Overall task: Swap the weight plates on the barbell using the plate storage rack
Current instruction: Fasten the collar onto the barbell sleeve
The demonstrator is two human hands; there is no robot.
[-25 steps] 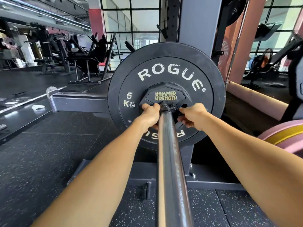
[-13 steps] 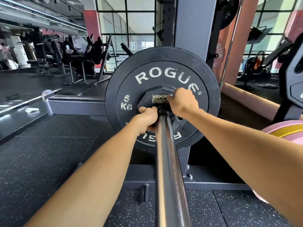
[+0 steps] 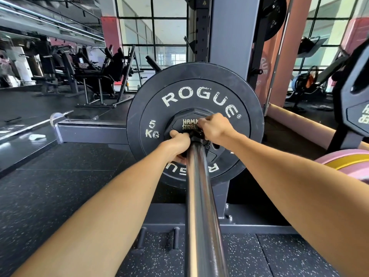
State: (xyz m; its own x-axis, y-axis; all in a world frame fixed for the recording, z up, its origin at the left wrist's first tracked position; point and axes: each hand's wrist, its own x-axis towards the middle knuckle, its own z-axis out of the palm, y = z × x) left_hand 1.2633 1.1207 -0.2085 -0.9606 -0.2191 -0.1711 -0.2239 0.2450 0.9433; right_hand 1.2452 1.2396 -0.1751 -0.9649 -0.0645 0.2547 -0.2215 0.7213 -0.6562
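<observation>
A chrome barbell sleeve (image 3: 201,196) runs away from me to a black 5 kg Rogue plate (image 3: 199,92). In front of that plate sits a small black Hammer Strength plate (image 3: 186,124), and a black collar (image 3: 196,134) clamps the sleeve against it. My left hand (image 3: 176,144) grips the collar from the left and below. My right hand (image 3: 214,127) has its fingers curled over the collar's top, covering part of the small plate's lettering. The collar is mostly hidden by both hands.
The grey rack upright (image 3: 231,37) stands just behind the plates, with another black plate (image 3: 273,19) stored high on it. A pink and yellow plate (image 3: 347,162) lies at right, under a black Hammer Strength plate (image 3: 357,108). Benches and machines stand at left.
My right hand rose from the right side of the collar to its top. My left hand stayed on the collar's left side. The view moved slightly closer.
</observation>
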